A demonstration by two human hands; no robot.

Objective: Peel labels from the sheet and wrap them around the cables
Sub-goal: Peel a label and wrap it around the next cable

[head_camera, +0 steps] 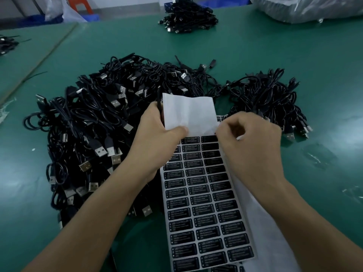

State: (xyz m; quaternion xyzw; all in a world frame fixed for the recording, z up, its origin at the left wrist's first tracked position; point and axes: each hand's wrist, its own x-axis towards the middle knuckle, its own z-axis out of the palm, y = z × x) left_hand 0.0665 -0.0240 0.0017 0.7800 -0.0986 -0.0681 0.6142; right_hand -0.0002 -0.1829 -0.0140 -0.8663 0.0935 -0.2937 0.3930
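Left hand (157,132), from the head view, is closed in a narrow grip. Its thumb presses the folded-back blank top of the label sheet (200,203) against the fingers behind it. A thin black cable (159,97) stands up between those same fingers, just beside the paper's left edge.

My right hand (249,134) has its fingers curled tight against the sheet's right edge, level with the fold and the top row of labels. The fingertips are hidden from me, so I cannot tell whether they have a label corner or only touch the paper. I judge that it is picking at the top right label.

The sheet runs from the fold down toward me, with three columns of black labels still in place. It lies partly on the big cable pile (98,124) and partly on a loose white backing sheet (265,222) over the green counter (255,55). A second cable bundle (271,99) lies to the right and a far pile (188,16) lies well apart.

Risks as I see them:
- The left hand carries two things. If the thumb eases, the fold could spring flat or the cable could slip into the pile.
- A label lifted by one corner may curl and stick to itself or to a finger.
- The sheet rests on lumpy cables, so a pull on it could drag it sideways.
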